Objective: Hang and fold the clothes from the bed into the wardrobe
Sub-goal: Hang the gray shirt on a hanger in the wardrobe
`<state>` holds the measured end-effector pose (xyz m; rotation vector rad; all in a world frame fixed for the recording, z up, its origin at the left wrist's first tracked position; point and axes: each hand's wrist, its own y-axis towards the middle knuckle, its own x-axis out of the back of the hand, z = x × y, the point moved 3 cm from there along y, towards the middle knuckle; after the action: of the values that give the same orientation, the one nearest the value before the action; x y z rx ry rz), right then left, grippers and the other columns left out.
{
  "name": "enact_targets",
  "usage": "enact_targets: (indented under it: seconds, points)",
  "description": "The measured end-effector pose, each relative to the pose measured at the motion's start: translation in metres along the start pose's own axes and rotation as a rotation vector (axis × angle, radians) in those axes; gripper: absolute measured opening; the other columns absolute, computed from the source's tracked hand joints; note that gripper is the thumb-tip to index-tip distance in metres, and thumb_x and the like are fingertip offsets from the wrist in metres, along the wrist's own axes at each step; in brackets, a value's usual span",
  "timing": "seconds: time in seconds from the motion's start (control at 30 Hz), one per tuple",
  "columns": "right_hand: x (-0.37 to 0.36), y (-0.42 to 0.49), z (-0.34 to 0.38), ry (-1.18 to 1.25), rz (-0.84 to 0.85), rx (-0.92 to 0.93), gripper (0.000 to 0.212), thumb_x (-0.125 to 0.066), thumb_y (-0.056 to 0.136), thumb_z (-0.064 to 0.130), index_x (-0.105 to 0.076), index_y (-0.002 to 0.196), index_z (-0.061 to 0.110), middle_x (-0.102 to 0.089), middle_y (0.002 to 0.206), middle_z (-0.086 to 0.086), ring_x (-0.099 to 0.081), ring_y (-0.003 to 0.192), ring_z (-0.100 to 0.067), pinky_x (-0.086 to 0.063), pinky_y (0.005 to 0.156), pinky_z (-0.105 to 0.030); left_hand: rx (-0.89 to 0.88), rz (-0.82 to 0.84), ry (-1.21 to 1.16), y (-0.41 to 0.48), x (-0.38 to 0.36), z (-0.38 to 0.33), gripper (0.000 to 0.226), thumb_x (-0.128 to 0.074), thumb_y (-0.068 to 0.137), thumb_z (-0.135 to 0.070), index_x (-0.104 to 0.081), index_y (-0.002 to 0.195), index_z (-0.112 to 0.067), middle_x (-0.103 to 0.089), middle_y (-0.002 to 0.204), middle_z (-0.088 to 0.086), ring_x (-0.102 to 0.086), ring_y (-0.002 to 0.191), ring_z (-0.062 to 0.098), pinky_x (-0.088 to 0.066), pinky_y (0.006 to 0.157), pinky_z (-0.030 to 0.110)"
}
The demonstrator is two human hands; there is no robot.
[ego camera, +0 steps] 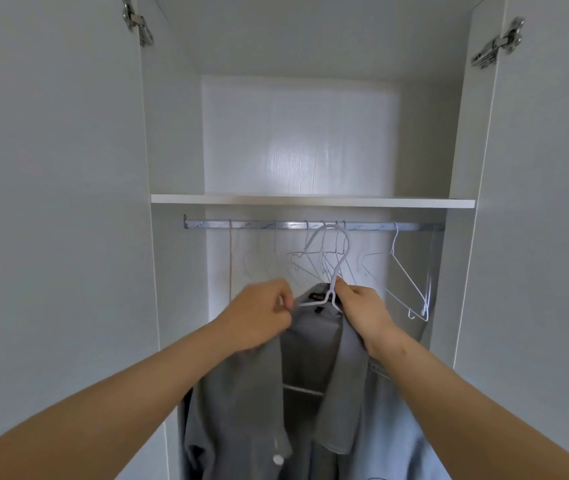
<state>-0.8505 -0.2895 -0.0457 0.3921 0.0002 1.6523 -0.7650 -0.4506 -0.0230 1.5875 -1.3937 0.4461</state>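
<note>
One grey shirt (314,341) hangs on a white hanger (340,258), held up just below the wardrobe rail (276,225). Its hook is at the bar among several empty hangers (407,278), but you cannot tell whether it has seated. Your left hand (262,317) pinches the collar and hanger arm, and your right hand (362,310) grips the hanger's neck. This garment looks nearly hung; the bed is out of view, so what remains is unknown. Mind the shelf (310,201) edge close above the rail; bare rail shows just right of the hook, and the doors (51,168) stand wide
</note>
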Motion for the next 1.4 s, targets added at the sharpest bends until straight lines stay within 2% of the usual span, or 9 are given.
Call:
enact_targets:
  seconds: [0.1,0.23,0.33,0.4,0.5,0.67,0.83,1.03,1.4]
  points:
    - [-0.002,-0.004,-0.001,-0.013,0.006,0.025,0.061,-0.049,0.090,0.049,-0.062,0.095,-0.011,-0.065,0.099,-0.027,-0.052,0.072,-0.020,-0.049,0.075,-0.035,-0.061,0.303,-0.045,-0.004,-0.011,-0.003,0.012,-0.059,0.088,-0.023,-0.052,0.085,-0.033,-0.057,0.075,-0.013,-0.055,0.059,-0.004,-0.046,0.059,0.012]
    - [-0.005,-0.006,0.004,0.050,0.049,0.007,0.051,-0.048,0.089,0.052,-0.072,0.080,0.008,-0.071,0.085,-0.013,-0.063,0.080,-0.024,-0.051,0.085,-0.039,-0.089,-0.024,0.128,0.011,0.004,0.011,0.040,-0.058,0.089,-0.033,-0.043,0.126,-0.029,-0.042,0.108,-0.014,-0.047,0.092,0.003,-0.037,0.081,0.017]
    - [-0.005,-0.006,0.008,0.052,0.060,0.043,0.049,-0.047,0.091,0.048,-0.072,0.083,0.007,-0.071,0.087,-0.014,-0.065,0.088,-0.032,-0.051,0.088,-0.038,0.006,0.184,0.171,0.013,-0.010,0.018,0.010,-0.047,0.095,-0.036,-0.053,0.096,-0.027,-0.054,0.096,-0.007,-0.052,0.091,0.012,-0.040,0.076,0.021]
    - [-0.002,-0.004,0.009,0.043,0.101,0.076,0.052,-0.045,0.094,0.043,-0.066,0.087,-0.004,-0.069,0.089,-0.019,-0.065,0.088,-0.033,-0.051,0.087,-0.034,0.029,0.097,0.106,0.017,-0.013,0.024,0.020,-0.047,0.096,-0.033,-0.050,0.078,-0.024,-0.053,0.077,-0.008,-0.051,0.075,0.010,-0.035,0.063,0.016]
    - [0.012,0.002,0.007,-0.217,0.088,0.213,0.049,-0.041,0.097,0.039,-0.047,0.056,0.013,-0.053,0.057,0.001,-0.050,0.061,-0.015,-0.038,0.057,-0.018,0.086,-0.077,0.031,0.025,-0.009,0.032,0.023,-0.048,0.095,-0.030,-0.052,0.077,-0.016,-0.052,0.071,-0.006,-0.046,0.066,0.002,-0.030,0.056,0.011]
    - [0.025,0.014,-0.009,-0.615,0.152,0.200,0.050,-0.033,0.098,0.046,-0.060,0.075,0.010,-0.057,0.072,0.000,-0.052,0.074,-0.019,-0.039,0.067,-0.028,0.165,-0.143,-0.013,0.039,-0.009,0.043,0.024,-0.050,0.095,-0.031,-0.054,0.076,-0.016,-0.054,0.073,-0.003,-0.050,0.071,0.011,-0.036,0.064,0.021]
    - [0.013,0.017,-0.026,-0.342,0.334,-0.104,0.041,-0.044,0.095,0.035,-0.066,0.084,0.002,-0.065,0.084,-0.017,-0.056,0.068,-0.017,-0.042,0.061,-0.023,0.319,-0.092,0.157,0.051,-0.024,0.063,0.022,-0.052,0.092,-0.037,-0.056,0.111,-0.026,-0.056,0.104,-0.006,-0.053,0.102,0.017,-0.041,0.094,0.037]
    - [-0.028,0.017,-0.055,-0.273,0.524,-0.300,0.028,-0.046,0.095,0.014,-0.053,0.069,0.008,-0.054,0.070,-0.007,-0.050,0.061,-0.013,-0.040,0.051,-0.017,0.567,-0.297,-0.155,0.043,-0.028,0.099,0.018,-0.054,0.092,-0.020,-0.057,0.109,-0.018,-0.055,0.102,-0.001,-0.051,0.077,0.009,-0.038,0.068,0.021]
    - [-0.176,0.062,-0.048,-0.023,0.618,-0.456,0.019,-0.039,0.095,0.003,-0.056,0.089,-0.001,-0.054,0.093,-0.014,-0.050,0.083,-0.025,-0.043,0.078,-0.030,0.789,-0.522,-0.265,0.054,0.016,0.198,0.011,-0.049,0.088,-0.009,-0.055,0.095,-0.016,-0.058,0.102,0.009,-0.059,0.097,0.028,-0.046,0.079,0.031]
